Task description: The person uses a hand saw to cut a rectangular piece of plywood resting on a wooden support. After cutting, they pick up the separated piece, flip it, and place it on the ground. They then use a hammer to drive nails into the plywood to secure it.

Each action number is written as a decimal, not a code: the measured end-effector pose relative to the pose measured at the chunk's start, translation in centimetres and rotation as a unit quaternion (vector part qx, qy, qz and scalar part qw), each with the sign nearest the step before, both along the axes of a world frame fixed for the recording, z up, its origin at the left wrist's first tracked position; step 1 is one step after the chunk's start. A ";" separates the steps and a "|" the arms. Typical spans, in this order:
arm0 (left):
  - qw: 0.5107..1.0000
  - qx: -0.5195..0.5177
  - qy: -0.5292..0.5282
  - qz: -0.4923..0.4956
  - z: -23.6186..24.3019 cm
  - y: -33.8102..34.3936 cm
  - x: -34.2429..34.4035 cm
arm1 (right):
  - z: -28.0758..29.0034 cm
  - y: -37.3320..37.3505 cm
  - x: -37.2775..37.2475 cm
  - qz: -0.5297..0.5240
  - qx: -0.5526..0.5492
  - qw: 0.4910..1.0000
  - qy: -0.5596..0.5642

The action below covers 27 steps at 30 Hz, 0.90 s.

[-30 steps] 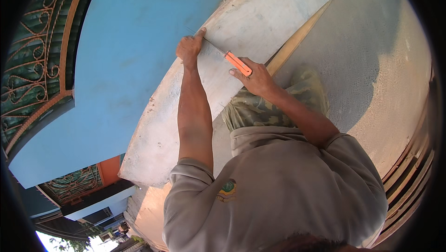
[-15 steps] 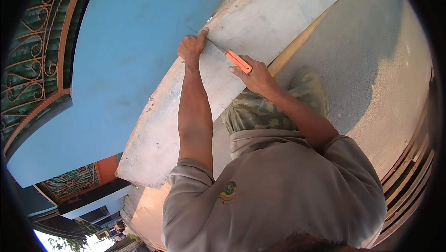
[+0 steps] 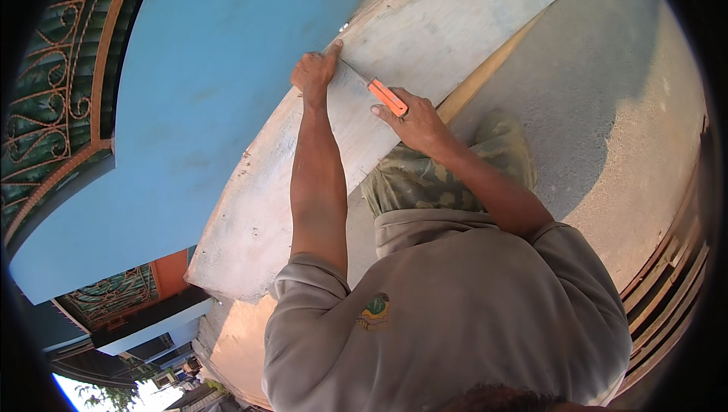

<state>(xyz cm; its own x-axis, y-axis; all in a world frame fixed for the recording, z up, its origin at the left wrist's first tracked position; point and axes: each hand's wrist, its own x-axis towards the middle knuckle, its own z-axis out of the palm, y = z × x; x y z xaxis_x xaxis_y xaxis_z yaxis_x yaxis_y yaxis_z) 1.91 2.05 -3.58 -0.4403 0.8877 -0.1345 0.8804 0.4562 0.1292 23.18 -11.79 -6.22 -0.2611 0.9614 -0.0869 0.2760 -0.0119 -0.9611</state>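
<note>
My right hand (image 3: 418,119) is closed around the orange handle of a hand tool (image 3: 388,98) with a long, thin blade. I cannot tell exactly what kind of blade it is. The blade reaches up and left across a whitish, weathered board (image 3: 250,222) to its far edge. There my left hand (image 3: 314,72) is curled over that edge, thumb stretched out on the board beside the blade's tip. Its curled fingers are partly hidden.
A blue wall (image 3: 205,93) stands beyond the board, with an ornate metal grille (image 3: 57,86) at the left. A yellowish wooden strip (image 3: 493,63) runs along the board's near side. Grey concrete ground (image 3: 584,108) spreads to the right, with wooden slats (image 3: 675,290) at its rim.
Little differs. The blade's tip showed beyond my left hand earlier and shows less there now. The orange handle has shifted very slightly toward the upper left.
</note>
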 end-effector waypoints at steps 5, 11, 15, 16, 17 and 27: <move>0.999 0.024 -0.004 0.027 -2.1 0.0 -3.0 | 0.0 -9.1 7.6 0.018 -0.076 0.995 0.064; 0.998 0.046 0.048 0.009 -3.7 0.4 -2.4 | 1.6 -14.1 11.8 -0.069 0.072 0.994 -0.037; 0.999 0.032 0.018 -0.022 -0.7 1.1 -1.2 | 2.1 -4.1 17.9 -0.138 -0.117 0.981 -0.061; 0.999 0.032 0.021 -0.007 -0.5 1.3 -1.5 | 4.0 -4.5 20.6 -0.087 -0.171 0.981 -0.037; 1.000 0.017 0.016 0.006 -1.6 0.6 -1.7 | 4.9 -6.4 22.1 -0.037 -0.239 0.970 -0.022; 0.998 -0.033 -0.024 0.040 -0.9 0.7 -1.9 | 1.2 -15.0 18.2 -0.044 -0.040 0.997 0.038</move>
<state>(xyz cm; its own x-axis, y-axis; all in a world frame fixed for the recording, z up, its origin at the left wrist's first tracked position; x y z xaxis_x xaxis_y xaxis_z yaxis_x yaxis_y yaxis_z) 0.01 2.78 -4.51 -0.5012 0.8383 -0.2144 0.8343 0.5340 0.1374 41.43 -26.74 -5.02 -0.1848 0.9716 -0.1476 0.1965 -0.1106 -0.9742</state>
